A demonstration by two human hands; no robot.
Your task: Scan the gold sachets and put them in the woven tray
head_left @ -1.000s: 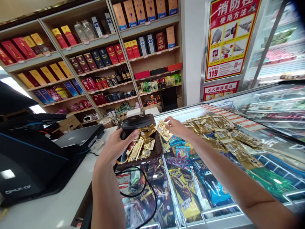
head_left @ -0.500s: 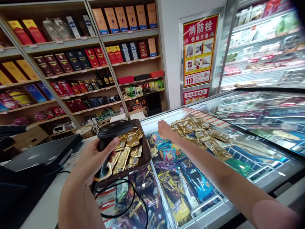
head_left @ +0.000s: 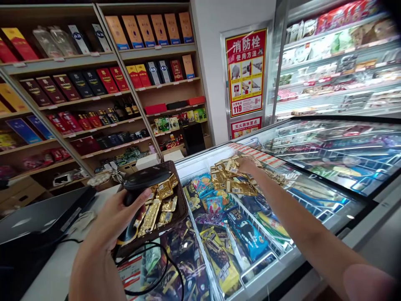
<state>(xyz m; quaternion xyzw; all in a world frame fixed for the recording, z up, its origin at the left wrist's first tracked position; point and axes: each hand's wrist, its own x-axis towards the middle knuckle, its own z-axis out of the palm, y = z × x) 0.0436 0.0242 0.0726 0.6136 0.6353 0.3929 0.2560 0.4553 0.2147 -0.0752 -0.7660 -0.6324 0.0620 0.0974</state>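
Note:
My left hand (head_left: pixel 120 213) is wrapped round the grip of a black barcode scanner (head_left: pixel 147 175), whose cable loops down below. Right behind the scanner stands a brown woven basket (head_left: pixel 181 202) holding several shiny gold packets (head_left: pixel 153 215). Over on the freezer's glass top lies a loose heap of more gold packets (head_left: pixel 239 187). My right hand (head_left: pixel 249 166) is in among this heap, touching packets; its fingertips are blurred and partly hidden, so their grip does not show.
Under the glass, the chest freezer (head_left: pixel 269 257) holds bagged ice creams (head_left: pixel 246 232) and wire baskets. At left, a dark device (head_left: pixel 40 213) sits on the white counter (head_left: pixel 46 267). Behind are shelves of boxed bottles (head_left: pixel 144 31), a red fire-hydrant poster (head_left: pixel 246 73) and a lit refrigerated display (head_left: pixel 338 62).
My right hand has moved right and onto the gold heap, from a closed pose left of it. The heap's near packets have shifted left. The left hand still holds the scanner.

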